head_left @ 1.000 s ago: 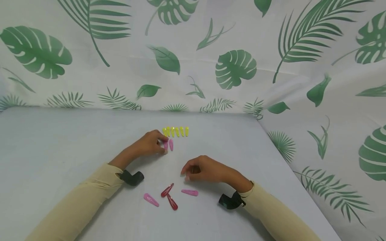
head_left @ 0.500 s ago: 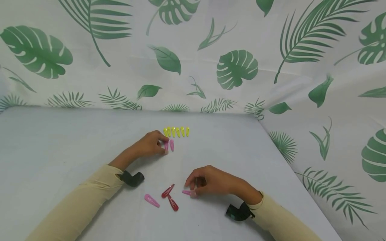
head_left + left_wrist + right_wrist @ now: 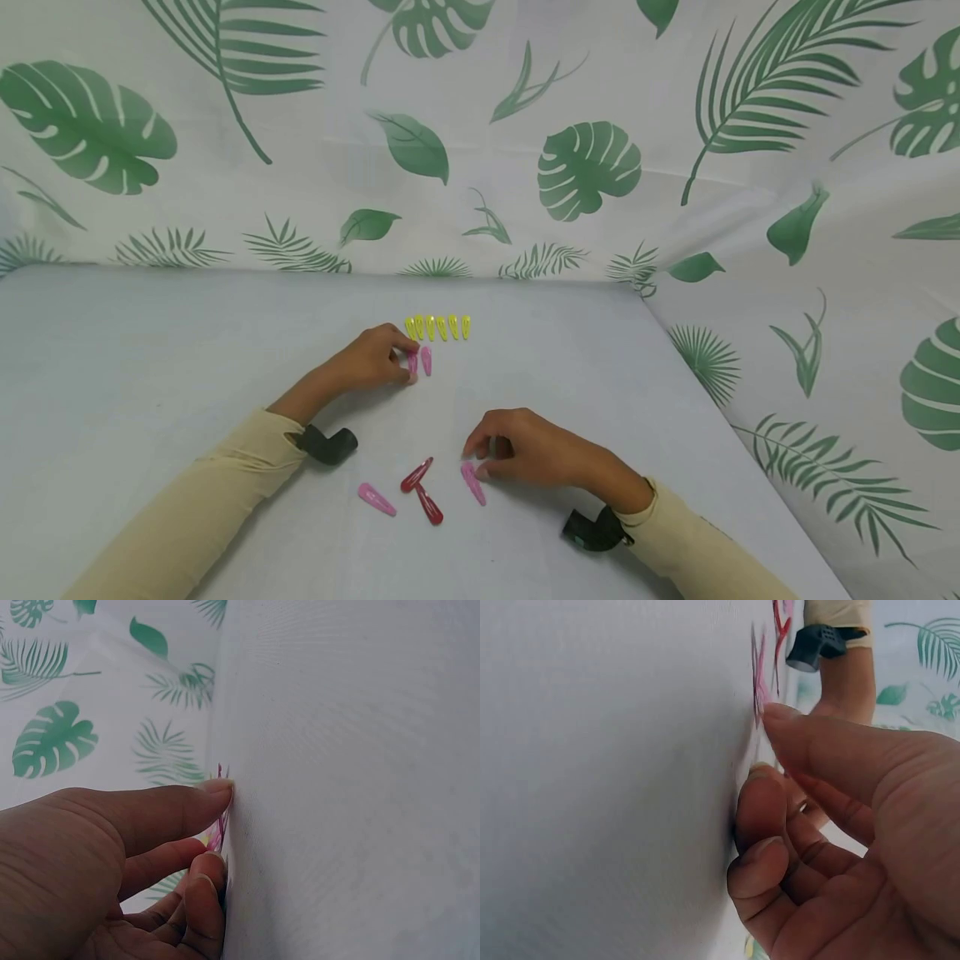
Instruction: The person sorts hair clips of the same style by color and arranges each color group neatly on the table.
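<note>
My left hand (image 3: 369, 358) holds a pink hair clip (image 3: 412, 363) on the table between thumb and fingertips, partly hidden by them. Beside it lies another pink clip (image 3: 427, 361). Nearer the front, my right hand (image 3: 531, 447) pinches the wide end of a third pink clip (image 3: 474, 485), its narrow end pointing toward the front. In the right wrist view the thumb (image 3: 817, 742) touches this clip (image 3: 760, 682). Two red hair clips (image 3: 417, 473) meet at an angle left of the right hand. Left of them is one more pink clip (image 3: 377, 499).
Several yellow hair clips (image 3: 442, 327) stand in a row just beyond the left hand. A white cloth (image 3: 225, 333) covers the table. Behind and to the right hangs a leaf-print curtain (image 3: 480, 158). Each wrist wears a black camera (image 3: 327, 444).
My right hand has come down toward the front onto the pink clip. That clip has turned from lying sideways to pointing toward the front. The left hand stays in place.
</note>
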Tool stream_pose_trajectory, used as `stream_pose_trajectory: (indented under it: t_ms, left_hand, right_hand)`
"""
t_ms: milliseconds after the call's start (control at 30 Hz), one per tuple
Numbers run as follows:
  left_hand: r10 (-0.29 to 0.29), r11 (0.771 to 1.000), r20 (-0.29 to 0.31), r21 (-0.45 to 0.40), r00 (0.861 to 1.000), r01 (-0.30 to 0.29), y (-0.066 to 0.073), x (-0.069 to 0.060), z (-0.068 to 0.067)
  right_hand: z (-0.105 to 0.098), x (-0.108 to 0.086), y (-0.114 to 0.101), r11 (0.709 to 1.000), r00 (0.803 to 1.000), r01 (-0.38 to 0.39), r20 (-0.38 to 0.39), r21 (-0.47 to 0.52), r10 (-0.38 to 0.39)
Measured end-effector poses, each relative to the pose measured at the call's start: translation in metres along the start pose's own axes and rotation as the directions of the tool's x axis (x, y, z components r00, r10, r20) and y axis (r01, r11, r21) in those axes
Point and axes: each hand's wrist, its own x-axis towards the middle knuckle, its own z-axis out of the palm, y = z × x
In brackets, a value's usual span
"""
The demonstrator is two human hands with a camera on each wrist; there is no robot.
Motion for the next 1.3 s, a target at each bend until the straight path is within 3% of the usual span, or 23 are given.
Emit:
stream_pose_trajectory:
  t_ms: [267, 467, 733, 1000, 1300]
  left_hand:
    - [-0.012, 1.0, -0.002, -0.002, 1.0, 0.012, -0.001, -0.002, -0.003]
    - [-0.013, 1.0, -0.005, -0.006, 1.0, 0.013, -0.001, -0.003, -0.004]
    - [-0.014, 1.0, -0.012, 0.005, 1.0, 0.014, -0.002, -0.002, -0.004]
    - [-0.009, 1.0, -0.016, -0.007, 1.0, 0.009, -0.004, 0.0, 0.0]
    - [-0.02, 1.0, -0.005, -0.005, 1.0, 0.02, -0.001, 0.0, 0.001]
  right_hand:
    - [0.004, 0.005, -0.007, 1.0, 0.999, -0.027, 0.02, -0.007, 0.027]
    - [0.006, 0.004, -0.007, 1.0, 1.0, 0.007, -0.005, -0.029, -0.007]
    - [0.005, 0.006, -0.003, 0.991, 0.993, 0.105, -0.057, 0.085, -0.1]
    - [0.0, 0.01, -0.002, 0.979, 0.995, 0.086, -0.061, 0.184, -0.076]
    - [-0.007, 0.018, 0.001, 0.972, 0.993, 0.098, -0.082, 0.213, -0.082]
